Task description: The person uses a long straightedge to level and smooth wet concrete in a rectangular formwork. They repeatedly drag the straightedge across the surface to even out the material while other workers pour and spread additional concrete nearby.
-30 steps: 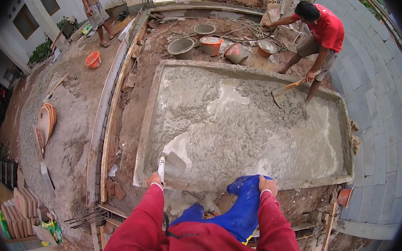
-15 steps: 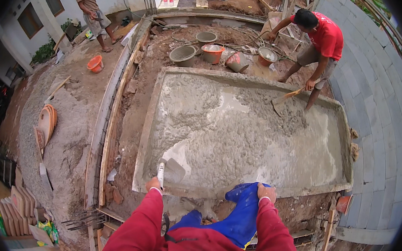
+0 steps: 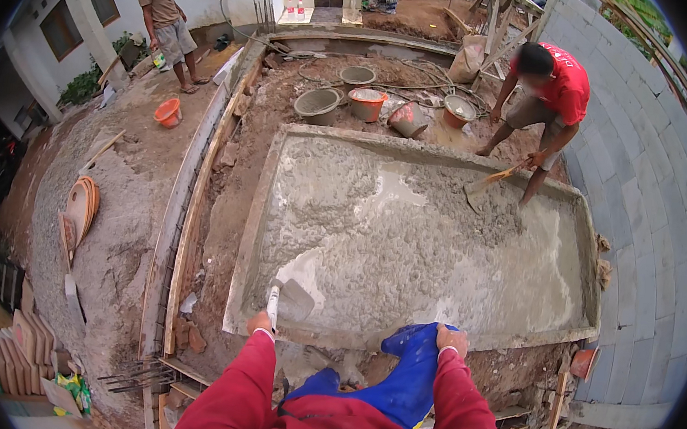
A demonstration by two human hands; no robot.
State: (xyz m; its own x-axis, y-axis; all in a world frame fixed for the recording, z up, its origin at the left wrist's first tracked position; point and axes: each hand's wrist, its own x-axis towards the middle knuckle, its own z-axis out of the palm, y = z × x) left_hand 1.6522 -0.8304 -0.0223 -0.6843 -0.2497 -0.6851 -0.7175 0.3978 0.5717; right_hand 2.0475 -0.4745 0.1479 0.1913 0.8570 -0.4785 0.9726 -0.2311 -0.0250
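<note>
The left hand is closed around the white cylindrical handle of a tool with a flat grey blade. The blade meets the wet grey cement mix inside the near left corner of a large rectangular trough with raised grey walls. The right hand rests on the bent knee of the blue trousers, to the right of the tool; whether its fingers are spread or pressed together cannot be told. At the far right, a co-worker in a red shirt holds a wooden-handled hoe, its blade in the mix. Beyond the far wall, a round orange bucket stands between an upright grey bucket and a tilted grey-and-red bucket.
</note>
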